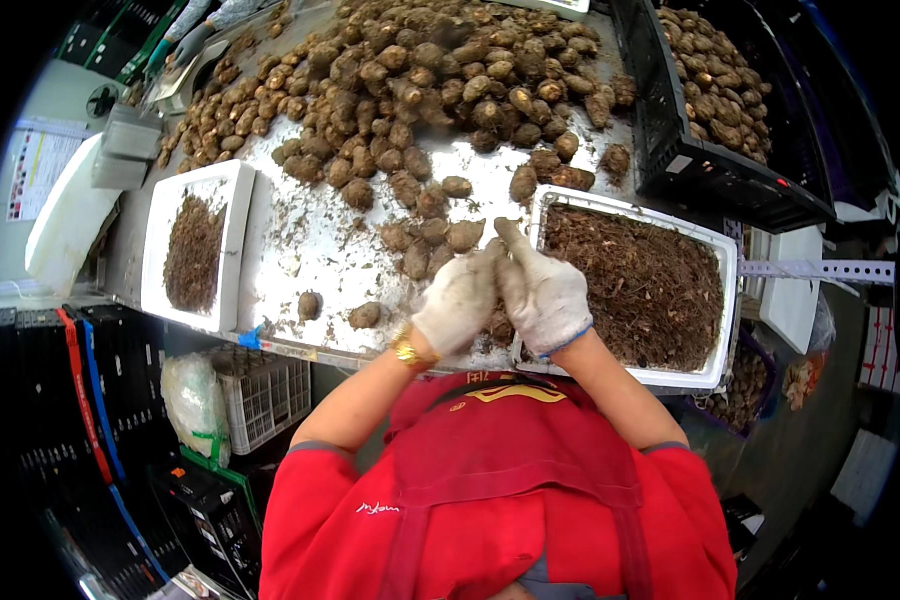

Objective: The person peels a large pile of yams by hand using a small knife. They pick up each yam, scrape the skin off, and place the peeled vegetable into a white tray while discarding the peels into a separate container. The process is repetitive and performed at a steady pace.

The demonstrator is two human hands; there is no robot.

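Observation:
Both hands wear whitish knit gloves and meet over the near edge of a metal table [270,270]. My left hand [461,296], with a gold-coloured watch or bracelet at the wrist, presses against my right hand [540,289]; whether a small thing lies between them is hidden. Just beyond the fingers sits a taro corm [465,235] beside several others. A large heap of brown, hairy taro corms [420,67] covers the far part of the table. Right of my right hand stands a white foam box [709,300] filled with brown root fibres and peelings [637,277].
A smaller white foam tray [232,247] with brown debris stands at the left. Black plastic crates [720,176], one holding corms, border the table's right side. A co-worker's gloved hands [187,45] are at the far left. Below the table edge is a grey crate [266,397].

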